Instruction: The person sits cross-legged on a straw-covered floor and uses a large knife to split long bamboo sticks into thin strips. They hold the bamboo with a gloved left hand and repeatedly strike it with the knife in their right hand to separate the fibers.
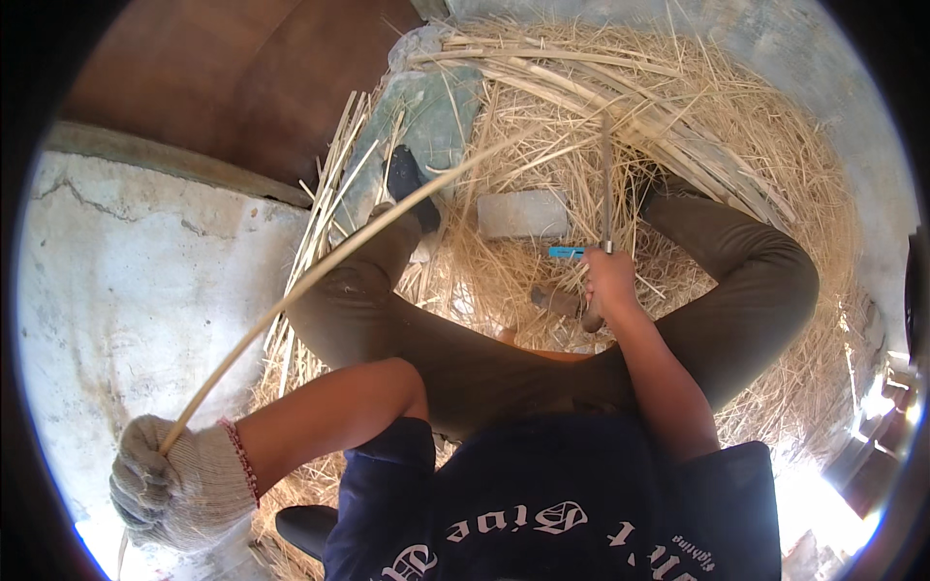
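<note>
While a long cane strip is clenched in the gloved left hand at the lower left and bent across the lap, a knife is gripped upright by the bare right hand above the straw.

**Harsh daylight, strong fisheye**

Sun blows out the lower right corner and the lower left edge near the gloved left hand. Lap sits in shade. Centre sharp; straight lines bow toward the black rim.
</note>
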Tool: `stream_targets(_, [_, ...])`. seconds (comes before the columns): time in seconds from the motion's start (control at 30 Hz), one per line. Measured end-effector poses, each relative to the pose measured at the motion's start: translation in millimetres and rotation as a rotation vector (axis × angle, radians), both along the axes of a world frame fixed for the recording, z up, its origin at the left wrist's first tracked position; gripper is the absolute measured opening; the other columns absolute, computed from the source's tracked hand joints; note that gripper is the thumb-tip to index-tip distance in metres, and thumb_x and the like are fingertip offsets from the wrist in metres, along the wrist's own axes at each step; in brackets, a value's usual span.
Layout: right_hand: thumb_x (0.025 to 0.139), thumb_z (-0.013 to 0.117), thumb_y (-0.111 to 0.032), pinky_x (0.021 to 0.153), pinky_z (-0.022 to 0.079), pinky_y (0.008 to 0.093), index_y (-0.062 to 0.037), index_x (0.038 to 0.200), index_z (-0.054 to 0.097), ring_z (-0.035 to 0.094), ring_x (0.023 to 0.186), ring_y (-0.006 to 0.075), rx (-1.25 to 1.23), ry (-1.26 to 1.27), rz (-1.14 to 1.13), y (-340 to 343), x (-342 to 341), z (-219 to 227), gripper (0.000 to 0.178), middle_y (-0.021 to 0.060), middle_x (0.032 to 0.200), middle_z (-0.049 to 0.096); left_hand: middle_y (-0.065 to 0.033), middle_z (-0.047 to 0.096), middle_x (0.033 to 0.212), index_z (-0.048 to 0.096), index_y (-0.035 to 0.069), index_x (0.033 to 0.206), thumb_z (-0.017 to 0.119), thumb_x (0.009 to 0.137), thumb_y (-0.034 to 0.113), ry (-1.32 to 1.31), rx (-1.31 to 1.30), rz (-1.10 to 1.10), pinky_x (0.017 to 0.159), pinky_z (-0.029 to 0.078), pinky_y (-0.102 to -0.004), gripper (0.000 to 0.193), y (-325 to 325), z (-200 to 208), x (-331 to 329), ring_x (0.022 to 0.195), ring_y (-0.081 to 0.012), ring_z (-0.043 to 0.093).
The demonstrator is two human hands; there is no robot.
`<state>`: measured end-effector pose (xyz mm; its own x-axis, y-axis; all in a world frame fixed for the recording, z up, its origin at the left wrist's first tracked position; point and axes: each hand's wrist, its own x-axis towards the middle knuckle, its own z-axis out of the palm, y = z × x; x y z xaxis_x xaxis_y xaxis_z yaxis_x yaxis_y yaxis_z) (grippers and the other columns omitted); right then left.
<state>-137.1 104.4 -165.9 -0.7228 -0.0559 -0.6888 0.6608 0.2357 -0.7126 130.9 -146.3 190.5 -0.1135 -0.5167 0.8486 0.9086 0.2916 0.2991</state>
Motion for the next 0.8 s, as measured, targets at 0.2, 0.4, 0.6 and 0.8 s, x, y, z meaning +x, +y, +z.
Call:
stream_targets(0.2, [0.084, 0.067, -0.015, 0.043, 0.036, 0.0344, -0.0139, 0.067, 0.044, 0.040, 0.043, 0.0137, -0.403, 0.015, -0.106, -7, 3, 43, 0.029, 0.0004, 0.055, 0.042, 0.0102, 0.037, 0.052, 0.043, 0.024, 0.061, 0.044, 0.104, 0.049, -0.052, -0.176, -0.003, 0.041, 0.026, -0.0238, 0.050, -17, -10, -33, 0.045, -0.0055, 0.034])
stream_targets(0.4, [0.083, 0.068, -0.013, 0.045, 0.035, 0.0333, -0.0124, 0.072, 0.047, 0.038, 0.044, 0.0115, -0.450, -0.266, -0.016, -2, 9, 40, 0.024, -0.0020, 0.058, 0.041, 0.0093, 0.035, 0.052, 0.039, 0.023, 0.056, 0.059, 0.098, 0.057, -0.237, 0.066, -0.315, 0.047, 0.030, -0.0271, 0.057, -17, -44, -163, 0.046, -0.0079, 0.029])
stream_targets(0.6, [0.083, 0.066, -0.012, 0.048, 0.032, 0.0305, -0.0180, 0.073, 0.040, 0.033, 0.045, 0.0092, -0.614, -0.550, -0.015, -8, 12, 39, 0.029, -0.0055, 0.059, 0.036, 0.0032, 0.029, 0.059, 0.048, 0.014, 0.069, 0.050, 0.096, 0.073, -0.279, 0.223, -0.279, 0.045, 0.022, -0.0291, 0.065, -21, -81, -213, 0.051, -0.0124, 0.024])
stream_targets(0.8, [0.082, 0.067, -0.011, 0.048, 0.032, 0.0307, -0.0166, 0.074, 0.042, 0.035, 0.045, 0.0101, -0.647, -0.576, 0.027, -7, 13, 30, 0.026, -0.0046, 0.060, 0.037, 0.0031, 0.028, 0.061, 0.050, 0.013, 0.070, 0.055, 0.094, 0.072, -0.359, 0.258, -0.232, 0.053, 0.022, -0.0315, 0.063, -19, -103, -241, 0.056, -0.0136, 0.025])
